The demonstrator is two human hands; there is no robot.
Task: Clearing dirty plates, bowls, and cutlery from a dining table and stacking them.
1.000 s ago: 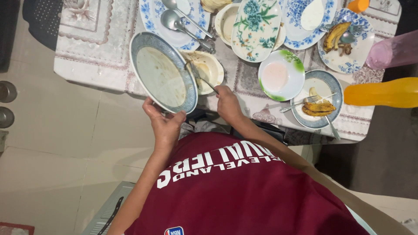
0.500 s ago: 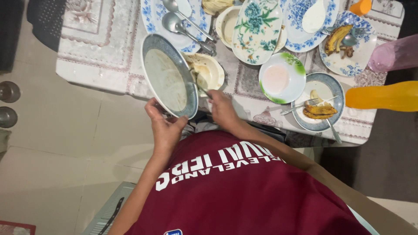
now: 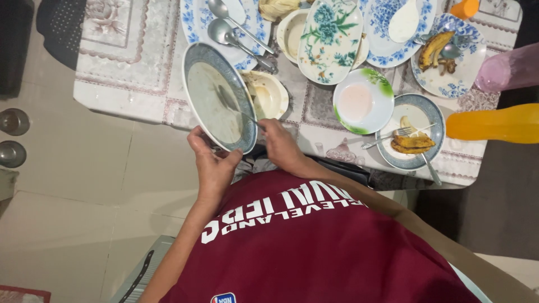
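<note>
A large plate (image 3: 216,98) sits tilted over the table's (image 3: 112,67) near edge, with a small bowl (image 3: 268,92) just to its right. Two spoons (image 3: 233,25) lie on a plate (image 3: 196,22) behind it. A fork (image 3: 393,133) rests on a plate (image 3: 435,120) near the right corner.

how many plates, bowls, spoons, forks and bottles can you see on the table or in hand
plates: 7, one grey-rimmed plate in the left hand
bowls: 2
spoons: 4, one spoon in the right hand
forks: 1
bottles: 2
total: 16

The left hand (image 3: 212,163) grips the lower rim of a tilted, smeared, grey-rimmed ceramic plate (image 3: 216,104). The right hand (image 3: 281,145) holds a metal spoon (image 3: 231,104) against its face, beside a dirty cream bowl (image 3: 268,94).
</note>
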